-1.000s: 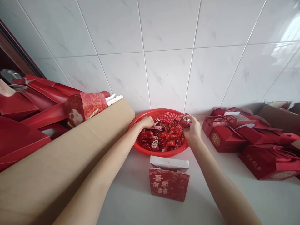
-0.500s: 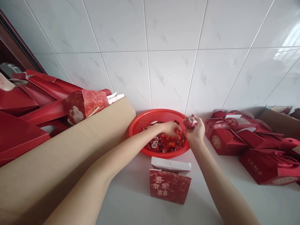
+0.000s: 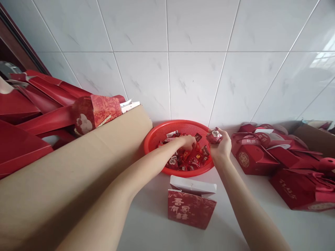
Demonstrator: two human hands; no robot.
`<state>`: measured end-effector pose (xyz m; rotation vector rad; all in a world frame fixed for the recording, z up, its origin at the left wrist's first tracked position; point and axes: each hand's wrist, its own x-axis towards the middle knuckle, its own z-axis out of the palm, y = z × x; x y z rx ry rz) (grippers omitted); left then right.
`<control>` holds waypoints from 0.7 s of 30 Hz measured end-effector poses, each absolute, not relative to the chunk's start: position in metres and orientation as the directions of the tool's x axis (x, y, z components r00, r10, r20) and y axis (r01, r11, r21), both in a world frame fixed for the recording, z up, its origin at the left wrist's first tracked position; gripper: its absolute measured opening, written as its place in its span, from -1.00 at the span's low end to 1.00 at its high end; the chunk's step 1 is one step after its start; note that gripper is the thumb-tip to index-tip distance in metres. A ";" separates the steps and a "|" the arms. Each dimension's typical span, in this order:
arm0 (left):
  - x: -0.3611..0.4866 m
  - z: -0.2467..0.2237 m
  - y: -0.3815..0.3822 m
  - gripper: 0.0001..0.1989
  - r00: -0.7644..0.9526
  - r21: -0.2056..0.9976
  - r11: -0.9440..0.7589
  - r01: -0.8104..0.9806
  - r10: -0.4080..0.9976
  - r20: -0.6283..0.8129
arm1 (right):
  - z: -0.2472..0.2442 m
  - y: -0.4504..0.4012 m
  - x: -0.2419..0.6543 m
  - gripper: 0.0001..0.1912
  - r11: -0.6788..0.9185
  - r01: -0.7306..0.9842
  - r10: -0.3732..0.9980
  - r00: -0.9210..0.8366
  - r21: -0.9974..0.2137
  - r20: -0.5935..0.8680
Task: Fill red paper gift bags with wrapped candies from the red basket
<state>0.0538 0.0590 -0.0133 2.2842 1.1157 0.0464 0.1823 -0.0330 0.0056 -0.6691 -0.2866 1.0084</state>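
Note:
My left hand is down in a red plastic basket, its fingers curled among many wrapped candies. Whether a candy sits between those fingertips is hidden. Over the basket's right rim, my right hand is closed around a wrapped candy with a dark red wrapper and a pale printed character; more may lie beneath it. In front of the basket stands a red paper gift box with pale lettering, its white top flaps raised and its mouth open.
A large cardboard box filled with red folded boxes stands on the left. To the right are several assembled red gift boxes on the white tabletop. A tiled wall rises directly behind the basket.
My left hand has shifted slightly left and up within the basket, uncovering more candies on the right side. My right hand keeps its hold by the rim. The view has tilted slightly.

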 end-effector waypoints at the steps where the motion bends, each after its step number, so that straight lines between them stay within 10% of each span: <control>1: 0.052 -0.010 0.059 -0.77 0.650 0.516 -0.477 0.712 0.725 -0.227 | 0.006 -0.033 0.182 -0.92 0.358 -0.681 0.851 0.520 -0.639 -0.077; 9: 0.051 0.007 0.054 -0.50 0.679 0.559 -0.480 0.676 0.701 -0.219 | 0.002 -0.030 0.184 -0.91 0.369 -0.662 0.847 0.529 -0.652 -0.058; 21: 0.045 0.011 0.063 -0.67 0.663 0.879 -0.252 0.404 0.743 -0.091 | 0.008 -0.035 0.180 -0.94 0.355 -0.665 0.842 0.533 -0.657 -0.085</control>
